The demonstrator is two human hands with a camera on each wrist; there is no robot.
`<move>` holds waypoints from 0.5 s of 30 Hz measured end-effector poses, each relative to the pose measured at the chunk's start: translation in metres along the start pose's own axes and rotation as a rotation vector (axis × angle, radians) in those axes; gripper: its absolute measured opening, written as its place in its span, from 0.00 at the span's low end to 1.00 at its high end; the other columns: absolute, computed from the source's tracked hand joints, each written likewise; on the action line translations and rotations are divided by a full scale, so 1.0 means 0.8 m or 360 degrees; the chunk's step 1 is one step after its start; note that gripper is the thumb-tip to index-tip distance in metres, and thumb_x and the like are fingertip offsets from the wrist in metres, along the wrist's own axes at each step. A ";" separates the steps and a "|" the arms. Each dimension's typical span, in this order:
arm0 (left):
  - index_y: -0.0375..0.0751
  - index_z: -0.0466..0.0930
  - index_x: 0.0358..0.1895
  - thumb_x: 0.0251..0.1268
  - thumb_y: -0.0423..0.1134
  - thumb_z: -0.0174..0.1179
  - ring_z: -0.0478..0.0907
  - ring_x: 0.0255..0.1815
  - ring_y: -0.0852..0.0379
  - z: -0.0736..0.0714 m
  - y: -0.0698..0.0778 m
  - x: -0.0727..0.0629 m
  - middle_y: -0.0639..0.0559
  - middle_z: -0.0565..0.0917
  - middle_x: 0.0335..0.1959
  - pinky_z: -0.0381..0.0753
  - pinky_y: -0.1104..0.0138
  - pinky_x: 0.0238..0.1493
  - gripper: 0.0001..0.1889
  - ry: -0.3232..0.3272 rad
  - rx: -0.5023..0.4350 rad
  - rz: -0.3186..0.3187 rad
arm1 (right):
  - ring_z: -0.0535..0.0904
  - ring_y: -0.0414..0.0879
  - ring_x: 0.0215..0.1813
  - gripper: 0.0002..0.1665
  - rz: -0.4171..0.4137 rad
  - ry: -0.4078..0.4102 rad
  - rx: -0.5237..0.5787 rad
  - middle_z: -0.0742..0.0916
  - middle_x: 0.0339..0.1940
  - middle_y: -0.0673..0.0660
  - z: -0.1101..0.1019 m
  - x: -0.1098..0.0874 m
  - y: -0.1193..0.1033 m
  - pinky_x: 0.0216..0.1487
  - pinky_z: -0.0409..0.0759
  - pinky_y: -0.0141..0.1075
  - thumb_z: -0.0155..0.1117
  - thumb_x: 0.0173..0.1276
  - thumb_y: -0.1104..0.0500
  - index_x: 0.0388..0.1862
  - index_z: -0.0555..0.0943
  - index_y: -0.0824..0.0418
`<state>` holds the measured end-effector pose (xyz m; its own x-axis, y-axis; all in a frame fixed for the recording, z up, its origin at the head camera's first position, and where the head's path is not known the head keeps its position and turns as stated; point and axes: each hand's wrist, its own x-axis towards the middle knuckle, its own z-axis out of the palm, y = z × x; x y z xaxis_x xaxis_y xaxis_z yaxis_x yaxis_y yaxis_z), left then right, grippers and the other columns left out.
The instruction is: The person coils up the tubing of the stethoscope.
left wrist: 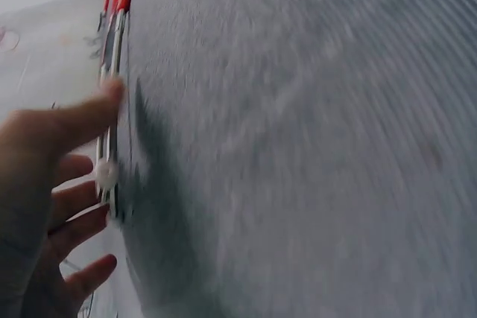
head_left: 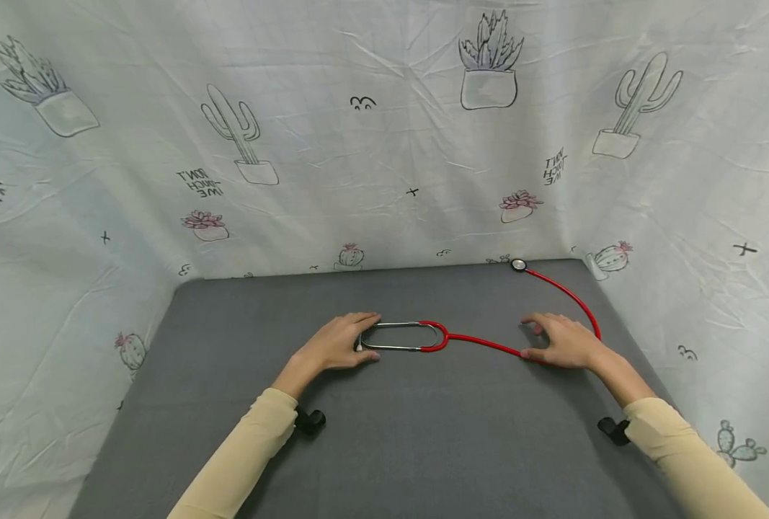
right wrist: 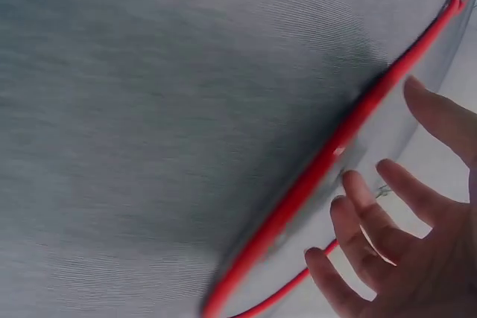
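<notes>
A red stethoscope [head_left: 481, 341] lies stretched across the grey table. Its metal ear tubes [head_left: 397, 349] point left, and the round chest piece [head_left: 519, 265] is at the back right by the cloth. My left hand [head_left: 335, 342] is at the ear-tube end, thumb and fingers spread on either side of it. A white ear tip [left wrist: 106, 174] shows between thumb and fingers in the left wrist view. Over the red tubing [right wrist: 298, 188] at the right is my right hand [head_left: 566, 342], its fingers spread and loosely bent, with the thumb close to the tube.
Pale cloth [head_left: 384, 144] with printed cactus drawings rises behind the grey table [head_left: 423, 432] and along both sides. From the right hand the tubing curves back near the table's right edge. Small black devices [head_left: 310, 422] show at both wrists.
</notes>
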<state>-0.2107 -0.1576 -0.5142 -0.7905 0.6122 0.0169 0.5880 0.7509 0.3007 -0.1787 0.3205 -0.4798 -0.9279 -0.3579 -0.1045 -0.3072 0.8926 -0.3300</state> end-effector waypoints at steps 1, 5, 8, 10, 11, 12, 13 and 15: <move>0.40 0.72 0.81 0.74 0.56 0.71 0.77 0.78 0.40 0.001 0.002 0.002 0.41 0.77 0.79 0.77 0.44 0.77 0.40 -0.0014 -0.0012 0.0023 | 0.85 0.58 0.53 0.38 -0.0033 0.0024 0.0016 0.89 0.50 0.60 0.003 -0.004 0.005 0.51 0.83 0.57 0.82 0.65 0.42 0.66 0.82 0.62; 0.39 0.77 0.77 0.75 0.49 0.72 0.80 0.72 0.42 -0.001 0.006 0.006 0.41 0.81 0.73 0.81 0.47 0.72 0.34 -0.0015 -0.0060 0.0038 | 0.82 0.48 0.44 0.25 -0.0208 0.0151 0.0100 0.86 0.41 0.55 0.020 -0.016 0.035 0.43 0.79 0.46 0.85 0.62 0.48 0.50 0.85 0.58; 0.38 0.80 0.74 0.74 0.47 0.73 0.83 0.65 0.45 -0.002 0.007 0.010 0.43 0.84 0.66 0.84 0.50 0.66 0.30 -0.0001 -0.0080 0.0034 | 0.76 0.41 0.39 0.16 -0.0339 0.0191 0.0184 0.83 0.37 0.51 0.025 -0.026 0.055 0.38 0.74 0.37 0.84 0.64 0.52 0.40 0.83 0.54; 0.39 0.83 0.72 0.73 0.46 0.73 0.85 0.58 0.49 -0.003 0.007 0.013 0.44 0.86 0.62 0.86 0.53 0.60 0.28 -0.0003 -0.0094 0.0036 | 0.73 0.39 0.37 0.13 -0.0433 0.0201 0.0241 0.82 0.36 0.50 0.029 -0.032 0.068 0.36 0.69 0.33 0.81 0.68 0.54 0.38 0.82 0.53; 0.39 0.84 0.70 0.73 0.45 0.74 0.85 0.55 0.51 -0.003 0.007 0.015 0.45 0.87 0.60 0.87 0.55 0.57 0.27 -0.0005 -0.0104 0.0040 | 0.73 0.37 0.37 0.12 -0.0413 0.0168 0.0243 0.83 0.36 0.49 0.024 -0.036 0.065 0.36 0.71 0.33 0.81 0.67 0.56 0.37 0.83 0.53; 0.39 0.85 0.69 0.73 0.45 0.74 0.85 0.52 0.53 -0.002 0.007 0.016 0.46 0.87 0.58 0.87 0.56 0.54 0.26 -0.0009 -0.0112 0.0046 | 0.73 0.36 0.37 0.11 -0.0417 0.0146 0.0251 0.83 0.36 0.48 0.022 -0.039 0.064 0.36 0.71 0.31 0.80 0.68 0.57 0.37 0.83 0.53; 0.39 0.86 0.67 0.73 0.45 0.74 0.85 0.49 0.55 -0.003 0.007 0.018 0.46 0.88 0.56 0.87 0.58 0.52 0.24 -0.0013 -0.0120 0.0054 | 0.73 0.34 0.37 0.10 -0.0432 0.0125 0.0258 0.83 0.36 0.47 0.019 -0.041 0.063 0.35 0.71 0.30 0.79 0.69 0.58 0.38 0.83 0.53; 0.39 0.88 0.64 0.73 0.43 0.74 0.84 0.44 0.58 -0.003 0.007 0.020 0.47 0.89 0.53 0.85 0.62 0.46 0.21 -0.0023 -0.0144 0.0074 | 0.74 0.31 0.37 0.08 -0.0384 0.0030 0.0305 0.84 0.36 0.46 0.010 -0.044 0.056 0.36 0.73 0.30 0.77 0.71 0.59 0.39 0.83 0.55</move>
<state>-0.2207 -0.1443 -0.5103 -0.7597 0.6500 0.0195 0.6058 0.6964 0.3848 -0.1583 0.3713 -0.4984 -0.8373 -0.5465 0.0153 -0.4752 0.7137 -0.5145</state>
